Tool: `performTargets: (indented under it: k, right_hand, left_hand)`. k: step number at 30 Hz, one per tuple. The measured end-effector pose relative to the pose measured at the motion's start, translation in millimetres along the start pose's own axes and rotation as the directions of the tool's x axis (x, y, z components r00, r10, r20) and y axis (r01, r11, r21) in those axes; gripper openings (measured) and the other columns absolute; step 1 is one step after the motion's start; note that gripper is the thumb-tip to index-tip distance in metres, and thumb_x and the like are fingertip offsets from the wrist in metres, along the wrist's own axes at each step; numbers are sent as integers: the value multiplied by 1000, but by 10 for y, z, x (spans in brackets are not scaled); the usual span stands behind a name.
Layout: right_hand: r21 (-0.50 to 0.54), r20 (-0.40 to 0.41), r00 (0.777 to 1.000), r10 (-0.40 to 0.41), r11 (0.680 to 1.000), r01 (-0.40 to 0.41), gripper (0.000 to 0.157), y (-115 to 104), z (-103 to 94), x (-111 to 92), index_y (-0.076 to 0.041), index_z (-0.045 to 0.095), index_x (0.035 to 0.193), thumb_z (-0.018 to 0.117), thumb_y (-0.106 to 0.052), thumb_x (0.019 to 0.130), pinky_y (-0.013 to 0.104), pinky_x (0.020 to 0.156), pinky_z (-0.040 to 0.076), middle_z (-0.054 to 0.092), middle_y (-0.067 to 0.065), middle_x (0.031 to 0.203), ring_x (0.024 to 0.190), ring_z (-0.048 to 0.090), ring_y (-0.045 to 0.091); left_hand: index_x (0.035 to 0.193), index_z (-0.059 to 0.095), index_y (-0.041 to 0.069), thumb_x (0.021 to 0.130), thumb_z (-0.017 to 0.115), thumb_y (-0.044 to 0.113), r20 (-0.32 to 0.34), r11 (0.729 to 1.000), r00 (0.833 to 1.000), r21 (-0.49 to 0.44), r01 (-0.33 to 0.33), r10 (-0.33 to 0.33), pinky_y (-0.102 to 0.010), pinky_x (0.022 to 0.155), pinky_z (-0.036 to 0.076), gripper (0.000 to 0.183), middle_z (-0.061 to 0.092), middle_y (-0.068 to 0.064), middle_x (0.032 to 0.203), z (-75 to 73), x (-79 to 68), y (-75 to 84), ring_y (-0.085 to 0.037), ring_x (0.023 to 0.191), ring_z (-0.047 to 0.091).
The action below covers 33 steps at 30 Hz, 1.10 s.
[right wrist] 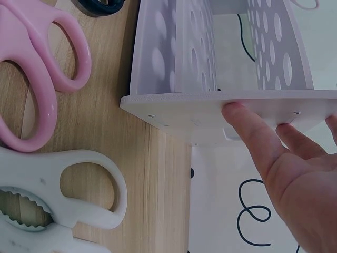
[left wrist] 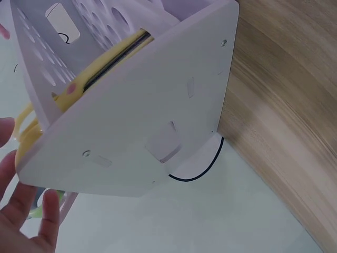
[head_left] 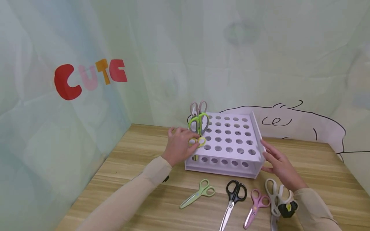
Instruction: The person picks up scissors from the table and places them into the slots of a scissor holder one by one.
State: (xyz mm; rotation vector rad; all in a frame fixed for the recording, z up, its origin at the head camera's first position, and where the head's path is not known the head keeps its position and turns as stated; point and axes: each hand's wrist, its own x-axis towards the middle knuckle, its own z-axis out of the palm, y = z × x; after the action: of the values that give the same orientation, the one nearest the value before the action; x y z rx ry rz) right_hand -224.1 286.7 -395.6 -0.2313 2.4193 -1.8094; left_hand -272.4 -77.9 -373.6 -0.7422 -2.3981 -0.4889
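In the head view, a white rack (head_left: 223,151) with rows of round holes stands on the wooden table. My left hand (head_left: 180,146) is at its front left corner, thumb and fingertips pinching the handles of the yellow scissors (left wrist: 79,87), whose blades point down through the rack. Behind these, green-and-grey scissors (head_left: 194,124) and mauve-handled scissors (head_left: 203,105) stand upright in the left column. My right hand (head_left: 278,165) rests with extended fingers against the rack's right side panel (right wrist: 210,113).
In front of the rack lie light green scissors (head_left: 199,192), black-handled scissors (head_left: 236,194), pink scissors (head_left: 255,205) and white-handled scissors (right wrist: 84,190). The white ones are beside my right wrist. A light wall sheet (head_left: 173,64) stands behind the table.
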Motion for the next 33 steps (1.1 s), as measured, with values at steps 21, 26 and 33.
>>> performTargets:
  k: [21, 26, 33]
  right_hand:
    - [17, 14, 1000, -12, 1000, 12, 62, 0, -16, 0, -15, 15, 159, 41, -36, 107, 34, 88, 55, 12, 26, 161, 114, 48, 3]
    - [13, 8, 1000, -16, 1000, 16, 62, -4, -25, -4, -16, 15, 159, 41, -36, 107, 35, 88, 55, 13, 26, 160, 116, 48, 5]
    - [0, 16, 1000, 0, 1000, 0, 62, 0, -18, -1, -19, 15, 160, 41, -38, 107, 35, 89, 55, 13, 24, 161, 122, 48, 15]
  left_hand:
    - [120, 64, 6, 83, 79, 18, -109, 993, 993, -106, -52, 40, -49, 80, 43, 41, 67, -5, 107, -169, -137, 130, -26, 103, 59]
    - [123, 60, 3, 82, 81, 13, -86, 978, 996, -200, -54, 37, -45, 80, 48, 47, 65, -7, 103, -174, -192, 180, -22, 96, 61]
    - [119, 62, 2, 83, 80, 11, -32, 962, 999, -271, 19, -28, -28, 70, 53, 41, 63, -7, 103, -127, -383, 234, -17, 86, 60]
